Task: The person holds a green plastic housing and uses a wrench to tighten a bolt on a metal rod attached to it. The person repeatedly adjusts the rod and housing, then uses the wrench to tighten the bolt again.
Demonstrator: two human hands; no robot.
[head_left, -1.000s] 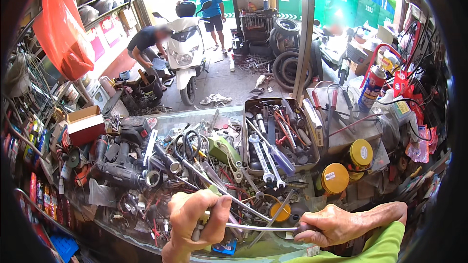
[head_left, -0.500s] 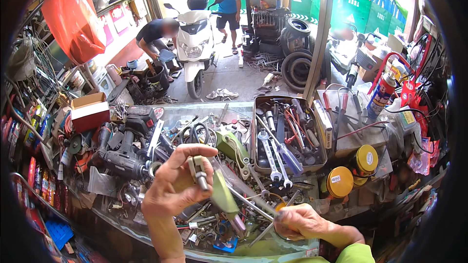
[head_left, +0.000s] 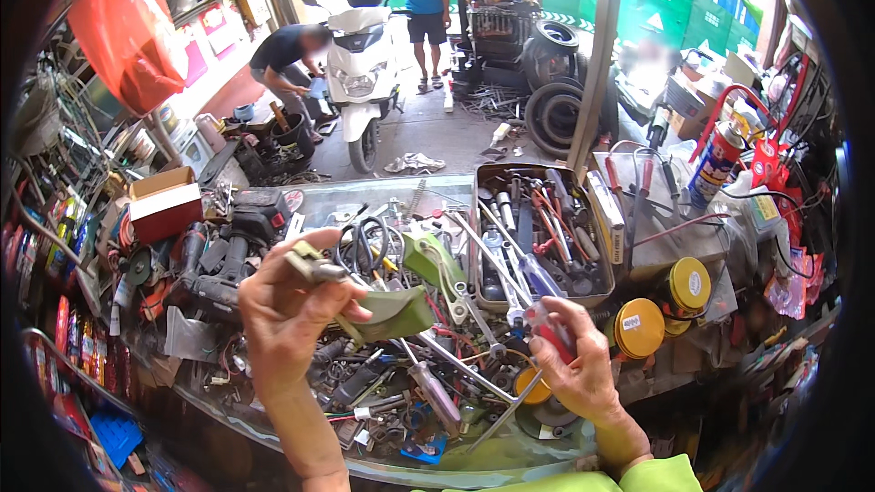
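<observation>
While left fingers (head_left: 321,308) grip a green piece (head_left: 398,312), right fingers (head_left: 574,317) a red handle (head_left: 556,335), tray (head_left: 592,300) holding tools (head_left: 547,212)

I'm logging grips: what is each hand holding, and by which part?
Left hand: a green-and-metal piece, apparently by its metal end. Right hand: a red-handled tool, by that handle.

Bench: a glass top (head_left: 344,199), cluttered across its middle.
Landmark: a metal tool tin (head_left: 588,299) standing on the glass.
Left of the tin: a green piece (head_left: 428,253) and loose small parts (head_left: 374,405), heaped together.
Far left of the tin: a black power drill (head_left: 214,292), partly hidden.
Nearer than the tin, to its left: a purple-handled screwdriver (head_left: 436,398).
Nearer than the tin: a slanting grey bar (head_left: 499,425).
Beyond the tin: a grey floor (head_left: 460,141), carrying a crumpled cloth (head_left: 415,164).
</observation>
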